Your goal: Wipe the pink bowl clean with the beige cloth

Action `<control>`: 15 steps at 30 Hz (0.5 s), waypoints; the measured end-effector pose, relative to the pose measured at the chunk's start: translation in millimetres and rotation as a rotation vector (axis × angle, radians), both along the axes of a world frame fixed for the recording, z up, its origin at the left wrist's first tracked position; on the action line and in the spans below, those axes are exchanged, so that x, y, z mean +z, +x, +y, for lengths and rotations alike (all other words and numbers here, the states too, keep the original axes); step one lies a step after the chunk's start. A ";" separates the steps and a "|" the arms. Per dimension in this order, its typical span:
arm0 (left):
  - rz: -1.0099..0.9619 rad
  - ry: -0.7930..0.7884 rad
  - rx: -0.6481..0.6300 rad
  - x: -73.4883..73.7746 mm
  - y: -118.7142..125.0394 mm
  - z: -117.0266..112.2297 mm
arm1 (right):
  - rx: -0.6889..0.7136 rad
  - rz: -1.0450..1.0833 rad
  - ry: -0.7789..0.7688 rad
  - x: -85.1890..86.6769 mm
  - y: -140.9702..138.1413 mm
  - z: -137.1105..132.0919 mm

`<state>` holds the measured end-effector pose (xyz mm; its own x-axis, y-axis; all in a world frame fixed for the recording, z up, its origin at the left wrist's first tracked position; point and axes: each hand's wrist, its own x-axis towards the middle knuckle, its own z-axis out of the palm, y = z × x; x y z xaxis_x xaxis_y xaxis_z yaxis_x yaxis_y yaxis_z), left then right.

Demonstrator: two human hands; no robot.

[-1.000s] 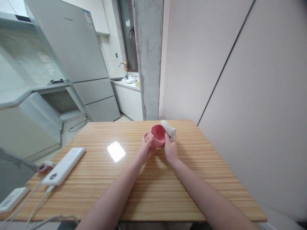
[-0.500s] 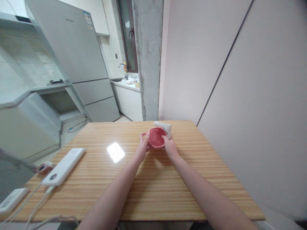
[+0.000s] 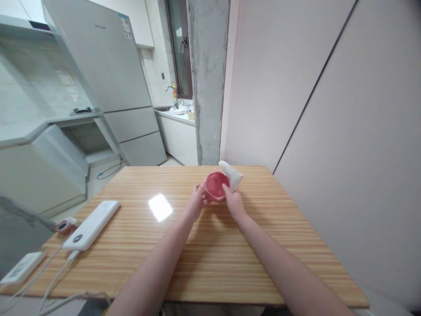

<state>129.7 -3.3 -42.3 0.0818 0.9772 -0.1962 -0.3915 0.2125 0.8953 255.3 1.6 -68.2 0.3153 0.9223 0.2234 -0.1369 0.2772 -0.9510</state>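
Note:
A pink bowl [image 3: 216, 185] is held tilted toward me above the far middle of the wooden table [image 3: 204, 245]. My left hand [image 3: 197, 202] grips the bowl's left side, fingers closed on the rim. My right hand [image 3: 232, 201] is closed on a white cloth [image 3: 233, 174], which is pressed against the bowl's right rim and sticks out behind it. The bowl's inside looks bare.
A white power bank [image 3: 91, 224] with cables lies at the table's left, beside a small round red-rimmed item [image 3: 64, 226] and a white device [image 3: 20, 267]. A concrete pillar [image 3: 208, 79] and a pale wall stand behind the table. A fridge [image 3: 108, 74] and sink counter are farther back.
The bowl has been turned in my hands and the cloth has shifted along its right rim. The view has drifted slightly.

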 end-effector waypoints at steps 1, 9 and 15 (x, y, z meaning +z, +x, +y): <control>0.017 -0.022 -0.066 -0.9 1.1 -0.8 | -0.005 0.005 0.001 1.0 6.5 4.3; -0.051 0.098 0.270 -12.6 4.9 6.5 | 0.112 -0.051 -0.007 -11.1 -11.6 -0.2; 0.103 -0.034 0.010 -12.4 6.8 0.6 | -0.118 -0.041 -0.030 -2.9 2.2 0.6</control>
